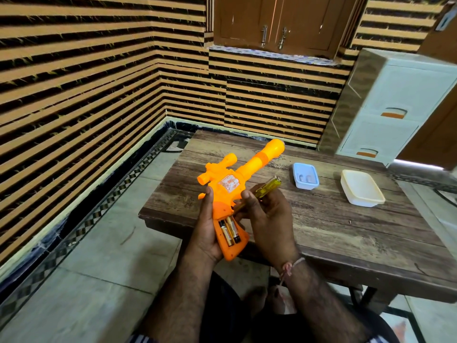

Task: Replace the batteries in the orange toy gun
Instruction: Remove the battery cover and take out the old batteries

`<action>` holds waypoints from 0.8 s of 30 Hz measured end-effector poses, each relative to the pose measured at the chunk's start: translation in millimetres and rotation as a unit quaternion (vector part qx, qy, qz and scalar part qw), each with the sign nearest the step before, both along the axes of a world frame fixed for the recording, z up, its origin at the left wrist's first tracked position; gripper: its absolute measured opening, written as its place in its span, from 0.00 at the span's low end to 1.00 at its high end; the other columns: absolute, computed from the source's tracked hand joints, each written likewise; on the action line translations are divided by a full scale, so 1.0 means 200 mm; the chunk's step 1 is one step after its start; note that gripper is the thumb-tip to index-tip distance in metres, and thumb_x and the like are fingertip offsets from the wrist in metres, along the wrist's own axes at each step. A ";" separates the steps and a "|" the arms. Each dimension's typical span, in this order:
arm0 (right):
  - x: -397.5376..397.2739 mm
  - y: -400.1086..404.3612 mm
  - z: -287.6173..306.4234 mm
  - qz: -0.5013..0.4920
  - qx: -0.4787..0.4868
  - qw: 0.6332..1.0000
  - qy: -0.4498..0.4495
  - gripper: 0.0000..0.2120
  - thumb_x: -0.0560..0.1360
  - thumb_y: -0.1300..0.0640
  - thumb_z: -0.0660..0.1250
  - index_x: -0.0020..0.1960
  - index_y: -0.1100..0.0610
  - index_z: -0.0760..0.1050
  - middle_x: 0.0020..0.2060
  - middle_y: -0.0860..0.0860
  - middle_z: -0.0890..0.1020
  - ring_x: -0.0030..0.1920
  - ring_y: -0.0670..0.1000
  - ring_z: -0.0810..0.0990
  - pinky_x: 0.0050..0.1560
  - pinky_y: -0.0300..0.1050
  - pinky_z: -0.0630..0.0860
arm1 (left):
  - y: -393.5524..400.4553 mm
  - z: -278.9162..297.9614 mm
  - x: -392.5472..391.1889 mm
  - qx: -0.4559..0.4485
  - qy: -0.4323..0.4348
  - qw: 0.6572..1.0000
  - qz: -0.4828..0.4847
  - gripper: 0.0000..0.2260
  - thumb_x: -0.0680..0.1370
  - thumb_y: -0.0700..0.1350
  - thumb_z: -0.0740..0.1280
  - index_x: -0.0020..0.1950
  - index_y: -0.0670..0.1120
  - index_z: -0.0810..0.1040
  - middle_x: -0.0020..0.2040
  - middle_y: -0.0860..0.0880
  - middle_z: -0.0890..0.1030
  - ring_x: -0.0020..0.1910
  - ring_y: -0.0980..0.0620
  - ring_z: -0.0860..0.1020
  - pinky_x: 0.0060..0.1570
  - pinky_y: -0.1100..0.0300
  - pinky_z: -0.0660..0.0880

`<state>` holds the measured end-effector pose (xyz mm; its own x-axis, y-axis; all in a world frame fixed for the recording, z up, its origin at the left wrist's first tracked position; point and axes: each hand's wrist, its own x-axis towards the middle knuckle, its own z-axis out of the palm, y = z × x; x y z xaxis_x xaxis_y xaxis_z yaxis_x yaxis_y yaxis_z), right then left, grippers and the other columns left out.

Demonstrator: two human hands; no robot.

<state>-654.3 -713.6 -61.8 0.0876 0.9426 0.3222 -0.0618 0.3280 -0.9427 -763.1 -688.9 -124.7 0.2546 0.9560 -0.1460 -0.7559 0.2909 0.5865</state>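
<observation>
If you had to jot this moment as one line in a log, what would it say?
left hand: holds toy gun | battery bay: open, batteries inside | right hand: grips screwdriver | trays: on table

Dim warm indoor light, soft shadows, wide-angle edge distortion

- A low wooden table (333,219) with a worn, dark-brown plank top stands on a pale tiled floor (99,268), close to the corner of the room.
- A small light-blue tray (305,176) sits on the tabletop toward its far side; small pale items lie inside, too small to identify.
- A cream-white rectangular container (362,187) sits on the tabletop just to the right of the blue tray, apart from it.
- A white plastic drawer unit (400,105) with orange handles stands on the floor beyond the table's far right corner.
</observation>
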 end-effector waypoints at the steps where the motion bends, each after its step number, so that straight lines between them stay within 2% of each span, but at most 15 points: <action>1: 0.00 0.00 0.00 0.001 0.007 1.000 -0.011 0.06 0.74 0.56 0.70 0.46 0.59 0.75 0.38 0.57 0.83 0.36 0.60 0.83 0.37 0.57 0.82 | 0.00 -0.01 0.00 0.002 -0.001 1.000 -0.003 0.36 0.76 0.71 0.54 0.69 0.44 0.76 0.71 0.33 0.70 0.73 0.31 0.63 0.71 0.30 0.55; 4: -0.02 0.00 0.00 0.001 0.023 0.999 -0.037 0.03 0.74 0.57 0.70 0.45 0.54 0.76 0.37 0.51 0.84 0.38 0.53 0.84 0.38 0.49 0.81 | -0.01 0.00 -0.01 -0.003 -0.021 1.000 -0.004 0.35 0.77 0.69 0.55 0.70 0.44 0.75 0.69 0.35 0.73 0.71 0.33 0.69 0.71 0.33 0.60; 7: -0.03 0.00 -0.01 0.004 0.027 0.998 -0.050 0.05 0.75 0.59 0.71 0.45 0.51 0.76 0.36 0.48 0.84 0.37 0.51 0.84 0.39 0.47 0.80 | -0.03 0.04 -0.01 -0.009 -0.038 0.999 -0.013 0.35 0.76 0.69 0.54 0.67 0.44 0.78 0.67 0.37 0.76 0.66 0.36 0.75 0.68 0.37 0.68; 9: -0.04 -0.01 -0.02 0.011 0.031 0.998 -0.057 0.05 0.75 0.61 0.71 0.45 0.52 0.77 0.36 0.47 0.84 0.37 0.48 0.84 0.39 0.45 0.80 | -0.03 0.05 -0.01 -0.018 -0.035 0.999 -0.015 0.35 0.76 0.69 0.54 0.66 0.44 0.79 0.66 0.37 0.77 0.65 0.36 0.76 0.66 0.38 0.70; 13: -0.05 -0.02 -0.03 0.013 0.035 0.997 -0.065 0.04 0.75 0.61 0.71 0.47 0.54 0.78 0.38 0.47 0.84 0.39 0.49 0.84 0.41 0.47 0.80 | -0.04 0.05 -0.02 -0.018 -0.031 0.999 -0.015 0.34 0.77 0.69 0.53 0.62 0.45 0.82 0.65 0.37 0.78 0.64 0.37 0.77 0.66 0.39 0.69; 17: -0.04 -0.01 -0.03 0.013 0.033 0.997 -0.073 0.03 0.74 0.59 0.72 0.47 0.53 0.79 0.38 0.49 0.85 0.40 0.50 0.85 0.42 0.51 0.81 | -0.03 0.05 -0.01 -0.013 -0.033 0.999 -0.013 0.34 0.77 0.69 0.53 0.65 0.44 0.80 0.66 0.36 0.77 0.66 0.36 0.75 0.68 0.37 0.66; 22: -0.04 -0.03 -0.02 0.030 0.037 0.995 -0.088 0.06 0.72 0.64 0.73 0.45 0.54 0.80 0.36 0.40 0.84 0.39 0.40 0.83 0.40 0.32 0.76 | -0.02 0.02 -0.02 -0.011 -0.040 0.999 -0.024 0.35 0.77 0.69 0.54 0.68 0.43 0.77 0.69 0.35 0.74 0.68 0.34 0.73 0.70 0.35 0.63; 24: -0.04 -0.02 -0.02 0.028 0.039 0.994 -0.099 0.07 0.72 0.62 0.73 0.45 0.51 0.80 0.36 0.39 0.84 0.39 0.40 0.83 0.40 0.32 0.75 | -0.02 0.02 -0.02 -0.007 -0.045 0.999 -0.026 0.35 0.77 0.69 0.54 0.67 0.43 0.78 0.68 0.35 0.74 0.68 0.35 0.73 0.70 0.35 0.63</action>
<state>-661.7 -718.3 -65.8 -0.0360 0.9154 0.4010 0.1022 0.4025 -0.9097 -767.2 -693.9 -119.9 0.3165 0.9392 -0.1335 -0.7892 0.3388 0.5122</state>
